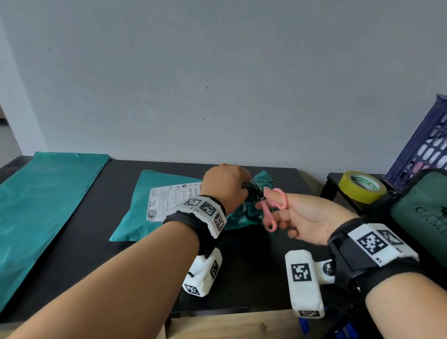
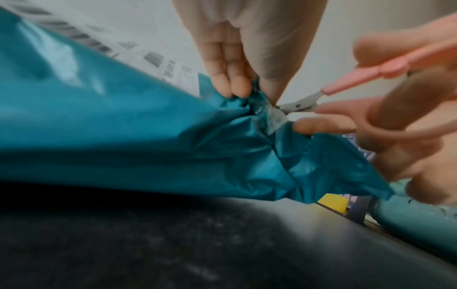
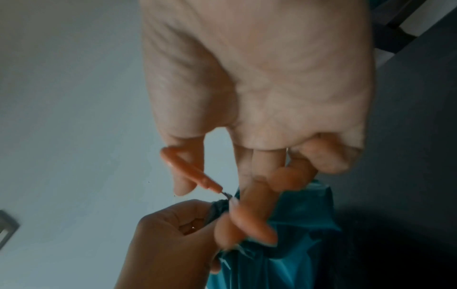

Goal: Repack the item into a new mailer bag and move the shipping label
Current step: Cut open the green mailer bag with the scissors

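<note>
A teal used mailer bag (image 1: 145,211) lies mid-table with a white shipping label (image 1: 166,199) on top. My left hand (image 1: 225,186) pinches the bag's crumpled, taped end (image 2: 262,111) and lifts it. My right hand (image 1: 303,217) holds small pink scissors (image 1: 271,209), thumb and fingers through the loops. The metal blades (image 2: 300,104) meet the bunched end right beside my left fingertips (image 2: 237,86). A flat new teal mailer (image 1: 29,208) lies at the table's left. The item inside the old bag is hidden.
The black table (image 1: 249,277) has a front edge near my wrists. A yellow tape roll (image 1: 362,187) sits on a small black stand at right, beside a green pouch (image 1: 430,218) and a dark blue crate (image 1: 441,142). A grey wall stands behind.
</note>
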`<state>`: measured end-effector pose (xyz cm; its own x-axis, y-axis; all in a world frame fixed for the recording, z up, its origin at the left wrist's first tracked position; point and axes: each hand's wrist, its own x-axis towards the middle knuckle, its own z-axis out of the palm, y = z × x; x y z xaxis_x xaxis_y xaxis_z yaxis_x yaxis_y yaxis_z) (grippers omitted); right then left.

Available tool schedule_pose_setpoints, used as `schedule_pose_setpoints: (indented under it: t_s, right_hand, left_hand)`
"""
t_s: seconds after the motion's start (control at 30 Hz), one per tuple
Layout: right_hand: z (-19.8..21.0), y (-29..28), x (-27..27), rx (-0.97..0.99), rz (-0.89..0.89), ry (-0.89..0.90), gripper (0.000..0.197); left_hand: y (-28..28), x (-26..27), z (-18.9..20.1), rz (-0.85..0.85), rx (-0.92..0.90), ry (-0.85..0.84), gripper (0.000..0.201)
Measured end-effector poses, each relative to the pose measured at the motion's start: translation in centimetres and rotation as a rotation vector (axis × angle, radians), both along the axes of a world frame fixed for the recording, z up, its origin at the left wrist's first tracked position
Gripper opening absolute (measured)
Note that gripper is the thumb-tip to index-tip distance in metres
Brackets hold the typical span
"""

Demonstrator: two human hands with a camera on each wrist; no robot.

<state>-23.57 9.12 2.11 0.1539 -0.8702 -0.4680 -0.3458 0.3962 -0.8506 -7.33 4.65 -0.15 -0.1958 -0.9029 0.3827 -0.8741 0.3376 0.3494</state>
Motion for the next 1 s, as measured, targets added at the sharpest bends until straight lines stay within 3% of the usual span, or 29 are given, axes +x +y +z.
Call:
schedule_pose_setpoints:
  t_s: [0.23, 0.4, 0.57, 0.63, 0.8, 0.9, 1.0]
  right_hand:
    - [0.4, -0.5, 0.1, 0.037, 0.085, 0.033, 0.084]
    - [0.8, -1.1, -0.1, 0.014, 0.005, 0.016, 0.055]
    - [0.7, -1.0, 0.2, -0.01, -0.029, -0.015, 0.038]
    - [0.6, -0.8, 0.4, 0.001, 0.011, -0.024, 0.047]
    - [1.1, -0.9, 0.7, 0.101, 0.138, -0.036, 0.094]
    - [1.6, -1.2, 0.8, 0.089, 0.157, 0.008, 0.095]
    - [1.6, -1.4, 0.9, 0.071, 0.087, 0.051, 0.081]
  left_hand:
    - [0.4, 0.2, 0.3, -0.118, -0.183, -0.017, 0.014]
    - [0.1, 0.3, -0.5, -0.15, -0.254, 0.029, 0.013]
    - [0.2, 1.0, -0.4, -0.028, -0.161, 0.058, 0.011]
    - [0.3, 1.2, -0.4, -0.003, -0.153, 0.078, 0.013]
    - [0.5, 1.2, -0.4, -0.113, -0.227, 0.075, 0.013]
    - [0.5, 1.1, -0.9, -0.15, -0.277, 0.103, 0.013]
    - [0.4, 1.3, -1.0, -0.148, -0.297, 0.128, 0.012]
